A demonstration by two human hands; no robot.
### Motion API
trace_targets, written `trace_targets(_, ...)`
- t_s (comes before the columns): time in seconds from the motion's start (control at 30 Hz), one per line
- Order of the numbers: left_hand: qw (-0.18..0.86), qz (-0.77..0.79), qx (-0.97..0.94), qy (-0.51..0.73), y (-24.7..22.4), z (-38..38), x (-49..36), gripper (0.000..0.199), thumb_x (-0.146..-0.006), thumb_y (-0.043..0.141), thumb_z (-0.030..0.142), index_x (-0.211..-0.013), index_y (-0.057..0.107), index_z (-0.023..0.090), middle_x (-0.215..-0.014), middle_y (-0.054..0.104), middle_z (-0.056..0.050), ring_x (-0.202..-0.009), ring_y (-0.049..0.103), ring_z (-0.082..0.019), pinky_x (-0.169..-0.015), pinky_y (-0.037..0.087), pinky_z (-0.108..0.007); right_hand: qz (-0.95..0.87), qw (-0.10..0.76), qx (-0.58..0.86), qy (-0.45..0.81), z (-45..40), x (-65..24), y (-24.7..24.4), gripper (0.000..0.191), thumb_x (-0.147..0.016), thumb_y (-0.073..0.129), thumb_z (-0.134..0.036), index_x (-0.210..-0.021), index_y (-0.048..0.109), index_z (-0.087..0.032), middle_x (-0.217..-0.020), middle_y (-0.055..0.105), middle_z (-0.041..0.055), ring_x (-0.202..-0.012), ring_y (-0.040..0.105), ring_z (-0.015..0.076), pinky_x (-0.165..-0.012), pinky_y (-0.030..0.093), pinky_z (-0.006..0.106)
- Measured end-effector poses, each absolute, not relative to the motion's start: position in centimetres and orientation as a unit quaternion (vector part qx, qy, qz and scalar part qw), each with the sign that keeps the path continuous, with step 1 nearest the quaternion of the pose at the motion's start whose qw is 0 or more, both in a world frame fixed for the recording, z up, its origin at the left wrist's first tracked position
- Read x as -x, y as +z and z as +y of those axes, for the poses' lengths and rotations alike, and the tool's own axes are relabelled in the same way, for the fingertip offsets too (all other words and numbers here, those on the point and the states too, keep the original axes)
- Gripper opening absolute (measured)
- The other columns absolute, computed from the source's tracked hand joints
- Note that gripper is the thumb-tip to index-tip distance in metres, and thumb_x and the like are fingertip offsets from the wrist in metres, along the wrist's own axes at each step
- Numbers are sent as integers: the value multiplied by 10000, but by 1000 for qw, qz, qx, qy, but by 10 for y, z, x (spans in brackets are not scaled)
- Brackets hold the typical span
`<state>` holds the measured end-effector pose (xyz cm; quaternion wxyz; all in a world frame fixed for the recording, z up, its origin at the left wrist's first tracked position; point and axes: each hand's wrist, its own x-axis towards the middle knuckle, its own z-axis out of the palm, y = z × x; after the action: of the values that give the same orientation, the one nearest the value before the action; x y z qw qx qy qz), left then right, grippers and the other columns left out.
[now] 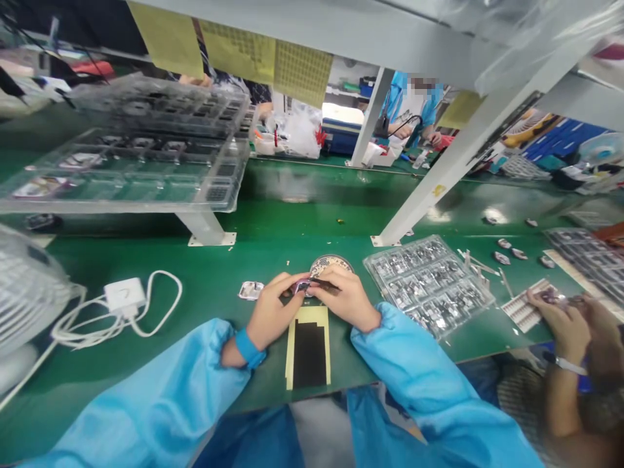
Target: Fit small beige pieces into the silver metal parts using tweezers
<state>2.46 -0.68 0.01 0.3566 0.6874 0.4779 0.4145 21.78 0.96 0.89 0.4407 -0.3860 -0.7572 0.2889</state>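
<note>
My left hand [270,309] pinches a small purple-rimmed electronic part [301,286] over the green bench. In my right hand [348,299] is a pair of dark tweezers [324,284], with the tips at the part. Fingers hide most of the part. Behind the hands lies a round dish [331,262] of tiny pieces. A similar small open casing [251,290] rests left of my left hand. Below both hands is a yellow backing sheet [327,351] bearing black adhesive pieces [311,354].
A clear tray [429,286] of small parts lies to the right. A co-worker's hands [565,325] work beyond it. Left are a white charger with cable [125,298] and a fan [29,292]. Stacked trays [146,175] sit on a raised shelf; a slanted post [453,162] stands at right.
</note>
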Motion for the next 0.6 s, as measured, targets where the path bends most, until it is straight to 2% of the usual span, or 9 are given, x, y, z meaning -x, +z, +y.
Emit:
trace_targets(0.23, 353, 474, -688, 421, -2, -6, -26, 312, -888, 591, 209, -1175, 711, 205, -841, 585, -11, -765, 514, -165, -706, 434, -267, -777, 441, 364, 265, 10, -221, 1, 152, -922, 691, -288, -1045, 727, -206, -940, 651, 65, -861, 624, 171, -771, 518, 296)
trace_targets(0.5, 338, 468, -708, 406, -4, -5, -25, 302, -909, 570, 198, -1176, 711, 213, -822, 567, -8, -761, 501, -161, -673, 403, -266, -797, 403, 354, 276, 11, -222, 7, 111, -947, 654, -280, -1016, 675, -195, -955, 632, 59, -900, 614, 180, -811, 510, 306)
trace_targets(0.6, 348, 489, -687, 409, -3, -3, -24, 307, -886, 588, 223, -1162, 722, 216, -843, 592, -9, -700, 478, -152, -649, 396, -272, -779, 404, 405, 258, 14, -235, 13, 92, -954, 639, -275, -981, 658, -189, -950, 634, 52, -905, 614, 180, -820, 500, 304)
